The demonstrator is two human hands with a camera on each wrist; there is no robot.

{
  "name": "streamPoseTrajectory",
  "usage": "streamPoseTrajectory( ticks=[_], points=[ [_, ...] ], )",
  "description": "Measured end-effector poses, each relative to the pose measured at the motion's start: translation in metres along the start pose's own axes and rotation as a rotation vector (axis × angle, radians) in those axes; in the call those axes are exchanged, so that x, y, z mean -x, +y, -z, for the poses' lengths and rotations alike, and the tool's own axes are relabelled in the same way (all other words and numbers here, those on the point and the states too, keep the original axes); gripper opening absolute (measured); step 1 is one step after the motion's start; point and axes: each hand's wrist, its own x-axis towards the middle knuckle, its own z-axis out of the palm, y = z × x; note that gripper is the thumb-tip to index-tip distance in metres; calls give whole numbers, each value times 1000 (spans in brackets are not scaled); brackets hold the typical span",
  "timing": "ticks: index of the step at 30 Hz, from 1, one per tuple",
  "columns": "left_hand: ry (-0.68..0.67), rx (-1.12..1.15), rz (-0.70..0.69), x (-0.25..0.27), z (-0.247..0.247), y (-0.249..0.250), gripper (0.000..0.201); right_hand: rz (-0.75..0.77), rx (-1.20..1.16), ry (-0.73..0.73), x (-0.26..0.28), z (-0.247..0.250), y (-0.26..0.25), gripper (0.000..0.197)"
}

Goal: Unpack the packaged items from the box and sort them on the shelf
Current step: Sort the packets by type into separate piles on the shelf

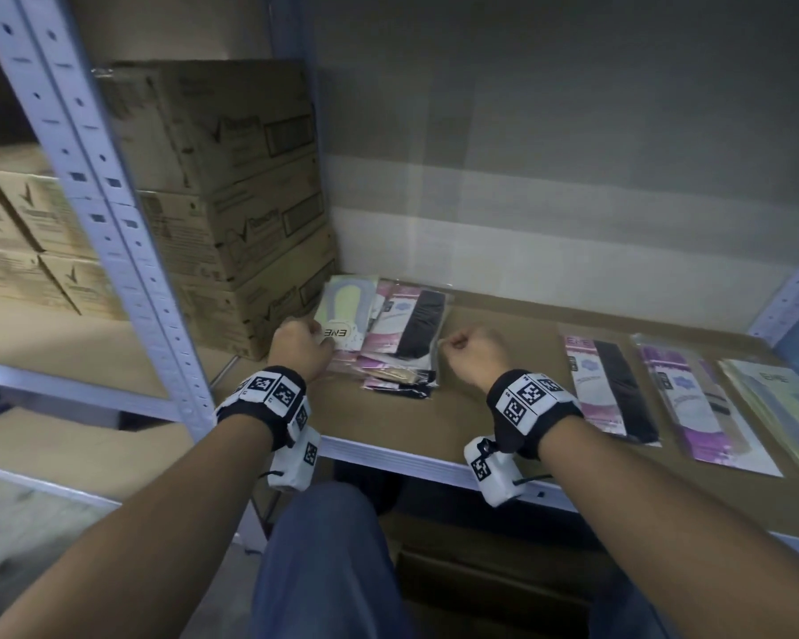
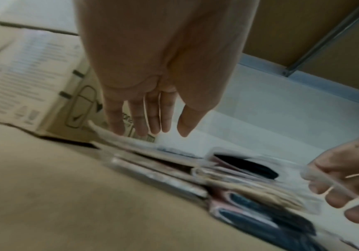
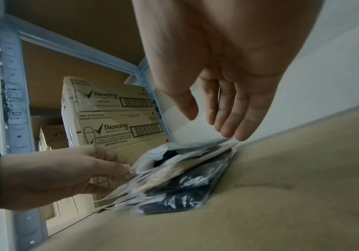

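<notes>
Shelf [image 1: 503, 343] board, seen from the head camera, bearing one loose pile [image 1: 397, 348] of flat packets ahead of and between both hands, with three sorted rows well off to the right of the right hand: a black packet [image 1: 612, 389], a purple packet [image 1: 697, 408] and a green stack [image 1: 776, 408]. Cartons [image 1: 231, 200] stand stacked just left of and beyond the left hand. The pile's long axis runs away from the person, so its near short edge faces the wrists. Left hand [image 1: 298, 345] sits at the pile's near left corner, fingers extended and narrow, tips touching the green-and-white top packet [image 1: 342, 311]; whether it pinches that packet cannot be told from the blurred wrist view. Right hand [image 1: 473, 350] sits just beside the pile's right edge, fingers curled in the head and left wrist views, apparently nipping a clear plastic edge [image 2: 316, 176]; the right wrist view shows the fingers straighter, so the hold is uncertain. Judgement: the left hand is nearer the green-and-white packet, whose matching stack lies far right, so the move would cross in front of the right hand.
</notes>
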Motion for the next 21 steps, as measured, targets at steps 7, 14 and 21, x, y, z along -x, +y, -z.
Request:
streamPoseTrajectory(
  ticks=[7,14,21],
  points=[
    [-45,-48,85,-4,2,-19,38,-97,28,-90,-10,-20,-9,39],
    [-78,31,201,-12,8,-21,40,-122,-72,-126,-12,-22,-7,28],
    [-36,251,320,-22,19,-18,36,-205,-382,-71,-9,-13,-2,30]
  ],
)
